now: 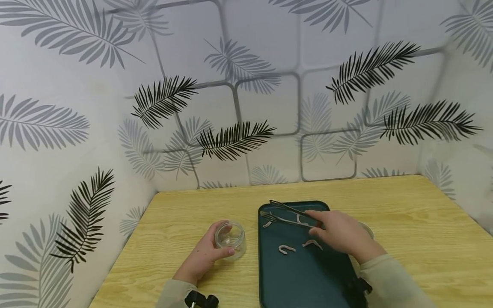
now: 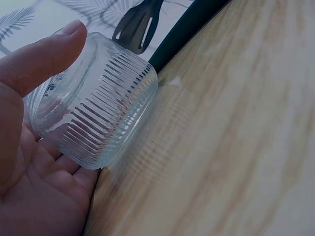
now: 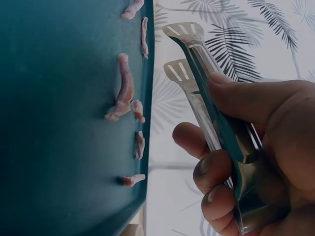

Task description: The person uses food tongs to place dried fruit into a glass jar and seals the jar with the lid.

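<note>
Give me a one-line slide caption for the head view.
Left grip on a glass jar, right grip on metal tongs over a dark green tray with pale curved strips.

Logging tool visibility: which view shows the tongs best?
The right wrist view: the tongs appear close up, both slotted tips clear, though the right hand covers part. The head view shows them smaller over the tray; the left wrist view, only a slotted end.

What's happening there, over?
Left hand holding ribbed glass jar. Right hand gripping metal tongs, tips apart, empty. Pinkish strips on dark green tray. No obstruction seen.
</note>
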`<state>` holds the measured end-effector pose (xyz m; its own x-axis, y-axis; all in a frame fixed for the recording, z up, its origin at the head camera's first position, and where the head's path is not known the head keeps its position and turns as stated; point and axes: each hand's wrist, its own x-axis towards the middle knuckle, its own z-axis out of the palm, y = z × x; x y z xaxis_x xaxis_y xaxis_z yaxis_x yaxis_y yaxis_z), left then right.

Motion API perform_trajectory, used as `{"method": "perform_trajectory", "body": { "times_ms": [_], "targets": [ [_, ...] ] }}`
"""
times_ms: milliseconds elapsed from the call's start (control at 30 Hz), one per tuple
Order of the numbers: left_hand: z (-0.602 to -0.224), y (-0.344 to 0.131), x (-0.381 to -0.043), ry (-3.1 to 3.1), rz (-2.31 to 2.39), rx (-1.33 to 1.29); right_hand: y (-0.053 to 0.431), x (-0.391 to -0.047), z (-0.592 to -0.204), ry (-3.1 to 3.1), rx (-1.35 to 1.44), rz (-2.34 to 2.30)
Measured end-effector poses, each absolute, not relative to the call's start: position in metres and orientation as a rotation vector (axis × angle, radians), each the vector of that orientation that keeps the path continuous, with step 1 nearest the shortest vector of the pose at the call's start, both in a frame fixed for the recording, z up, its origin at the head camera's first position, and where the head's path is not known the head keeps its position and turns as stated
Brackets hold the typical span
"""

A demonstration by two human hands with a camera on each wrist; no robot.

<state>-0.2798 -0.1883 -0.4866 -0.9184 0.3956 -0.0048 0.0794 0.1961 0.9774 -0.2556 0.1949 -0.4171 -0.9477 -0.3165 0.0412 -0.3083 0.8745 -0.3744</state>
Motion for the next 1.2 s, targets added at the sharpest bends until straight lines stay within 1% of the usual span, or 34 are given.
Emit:
{"method": "perform_trajectory", "body": {
  "times_ms": [400,767,1200],
  "targets": [
    [-0.4871,-0.1882,-0.2795,2.207,1.785,0.447,0.1991,-0.2594,-0.4237,2.939,-0.471,-0.623],
    [-0.4875,-0.1887,-0.2808,2.211,1.78,0.445,0.1997,-0.2616,-0.4237,2.899,-0.502,-0.629],
    [-0.4863,-0.1893,-0.2801,2.221,1.771,0.439,0.1982,-0.2613,-0.425,2.874,-0.438,-0.616]
  ]
}}
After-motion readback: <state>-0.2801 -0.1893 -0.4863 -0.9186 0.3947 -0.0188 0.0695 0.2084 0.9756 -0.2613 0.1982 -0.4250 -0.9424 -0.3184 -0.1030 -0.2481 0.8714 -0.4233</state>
